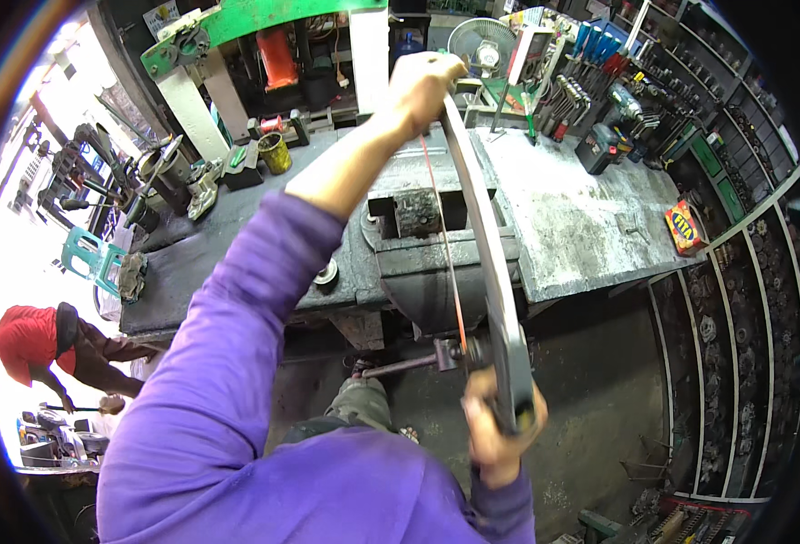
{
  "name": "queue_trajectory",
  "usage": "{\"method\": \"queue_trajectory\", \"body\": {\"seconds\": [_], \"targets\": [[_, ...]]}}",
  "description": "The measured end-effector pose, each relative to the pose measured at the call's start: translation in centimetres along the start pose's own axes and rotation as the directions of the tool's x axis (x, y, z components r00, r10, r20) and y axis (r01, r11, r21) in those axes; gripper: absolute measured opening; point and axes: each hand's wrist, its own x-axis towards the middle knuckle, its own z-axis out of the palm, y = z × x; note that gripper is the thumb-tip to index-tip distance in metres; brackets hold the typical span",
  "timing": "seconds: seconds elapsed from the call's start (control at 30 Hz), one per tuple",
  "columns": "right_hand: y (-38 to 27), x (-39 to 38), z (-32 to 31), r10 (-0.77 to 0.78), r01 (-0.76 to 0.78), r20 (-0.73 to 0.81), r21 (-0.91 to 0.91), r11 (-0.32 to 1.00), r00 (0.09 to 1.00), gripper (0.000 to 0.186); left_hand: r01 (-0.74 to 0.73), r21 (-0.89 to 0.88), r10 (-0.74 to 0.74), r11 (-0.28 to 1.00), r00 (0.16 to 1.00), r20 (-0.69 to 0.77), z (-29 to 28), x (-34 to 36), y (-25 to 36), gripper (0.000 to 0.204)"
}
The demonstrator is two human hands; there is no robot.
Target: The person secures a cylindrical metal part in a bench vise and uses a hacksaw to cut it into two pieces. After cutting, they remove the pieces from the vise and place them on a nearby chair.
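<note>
I hold a hacksaw [478, 208] with a long grey frame and a thin orange-red blade over a large bench vise [427, 296]. My left hand [422, 86] is closed round the far end of the saw's frame. My right hand [499, 422] grips the dark handle at the near end. A dark metal piece [416, 215] sits between the vise's jaws, beside and under the blade. The vise's bar handle [395, 365] reaches out toward my legs.
The steel bench [558, 254] holds a yellow can [274, 154], tools and a red-yellow carton [682, 228]. Shelves of parts [735, 363] line the right. A fan [479, 45] stands behind. A co-worker in red [37, 349] bends at the left, near a green plastic chair [92, 258].
</note>
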Motion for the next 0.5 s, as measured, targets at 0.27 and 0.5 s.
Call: {"method": "queue_trajectory", "body": {"seconds": [0.27,0.5], "targets": [[-0.7,3.3,0.5,0.189,-0.192,0.041,0.341,0.920,0.981,0.015,-0.098,-0.076,0.098,0.992,0.995,-0.004,1.4,-1.1,-0.8,0.028],[-0.3,3.6,2.6,0.010,-0.005,0.124,-0.045,0.999,0.992,0.016,0.451,-0.623,-0.475,0.639,0.869,0.142,-1.1,2.0,-1.7,0.013]]}}
